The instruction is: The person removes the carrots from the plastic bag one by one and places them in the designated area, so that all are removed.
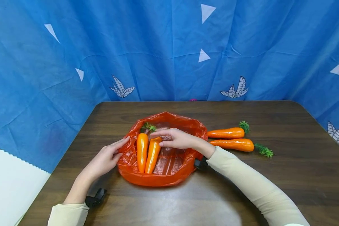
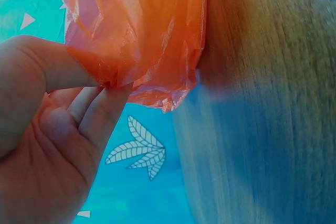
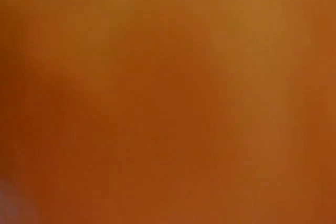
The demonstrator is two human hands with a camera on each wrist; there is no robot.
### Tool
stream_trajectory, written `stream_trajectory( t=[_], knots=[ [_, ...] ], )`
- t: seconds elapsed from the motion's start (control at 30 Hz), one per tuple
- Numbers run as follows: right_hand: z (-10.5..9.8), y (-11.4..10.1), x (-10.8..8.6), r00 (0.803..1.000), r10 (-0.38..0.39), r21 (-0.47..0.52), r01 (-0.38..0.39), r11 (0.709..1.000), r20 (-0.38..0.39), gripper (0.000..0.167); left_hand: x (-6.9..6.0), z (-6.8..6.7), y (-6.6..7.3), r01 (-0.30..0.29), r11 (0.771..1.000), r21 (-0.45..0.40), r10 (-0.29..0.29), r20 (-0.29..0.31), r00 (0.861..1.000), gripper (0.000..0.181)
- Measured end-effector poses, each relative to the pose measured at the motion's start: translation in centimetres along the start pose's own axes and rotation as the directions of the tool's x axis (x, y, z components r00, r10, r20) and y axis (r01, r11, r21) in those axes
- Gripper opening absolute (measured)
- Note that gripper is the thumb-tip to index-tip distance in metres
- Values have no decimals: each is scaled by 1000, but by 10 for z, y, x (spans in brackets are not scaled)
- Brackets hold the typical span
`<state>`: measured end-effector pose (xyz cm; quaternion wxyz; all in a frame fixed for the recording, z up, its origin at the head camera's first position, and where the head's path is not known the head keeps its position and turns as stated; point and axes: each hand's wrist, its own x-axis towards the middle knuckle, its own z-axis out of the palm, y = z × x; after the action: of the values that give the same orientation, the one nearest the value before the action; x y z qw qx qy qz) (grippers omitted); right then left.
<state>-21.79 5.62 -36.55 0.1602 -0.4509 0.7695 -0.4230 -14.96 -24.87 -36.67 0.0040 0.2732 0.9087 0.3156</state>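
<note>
My left hand point(image 1: 105, 158) pinches the left rim of a red plastic bag point(image 1: 158, 180), thumb and fingers together on the film in the left wrist view. The bag stands with its mouth spread wide. Two orange carrots lie slanted inside it: a left carrot point(image 1: 142, 152) with green leaves behind it, and a right carrot point(image 1: 153, 156). Reaching over the right rim, my right hand point(image 1: 176, 138) holds the thick end of the right carrot between fingers and thumb. Its leaf end is hidden under the fingers. The right wrist view is only an orange blur.
Right of the bag lie two more carrots on the wooden table point(image 1: 285, 182), a back carrot point(image 1: 227, 133) and a front carrot point(image 1: 234, 145), leaves pointing right. A blue patterned curtain point(image 1: 158, 72) hangs behind the table. A white sheet point(image 1: 11, 188) is at the left edge.
</note>
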Motion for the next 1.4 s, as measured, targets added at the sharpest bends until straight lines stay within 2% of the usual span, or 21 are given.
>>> stream_trajectory(
  t=[0.1,0.37,0.63,0.77,0.97,1.1,1.27,1.4],
  knots=[
    [4,4,2,1000,-3,-39,5,999,31,47,1,-1,1,7,1000,9,-7,7,1000,65],
    [9,11,8,997,-21,-63,25,998,73,48,0,-1,1,18,1000,-7,-18,9,1000,64],
    [11,11,14,997,33,-228,-15,973,74,54,-1,0,0,25,1000,-18,-25,6,1000,64],
    [10,11,12,996,46,-280,-22,960,81,56,0,0,0,42,999,-17,-42,13,999,65],
    [6,11,6,993,70,-280,-41,959,96,57,0,-1,1,59,998,-17,-59,22,998,65],
    [2,13,2,994,56,-279,-26,960,99,59,0,-1,1,57,998,-15,-57,23,998,65],
    [0,19,-3,996,27,-235,-5,972,89,59,1,-1,1,60,998,-17,-59,26,998,65],
    [1,20,-7,995,38,-196,-20,980,87,57,1,-1,1,59,998,-17,-58,29,998,65]
  ],
)
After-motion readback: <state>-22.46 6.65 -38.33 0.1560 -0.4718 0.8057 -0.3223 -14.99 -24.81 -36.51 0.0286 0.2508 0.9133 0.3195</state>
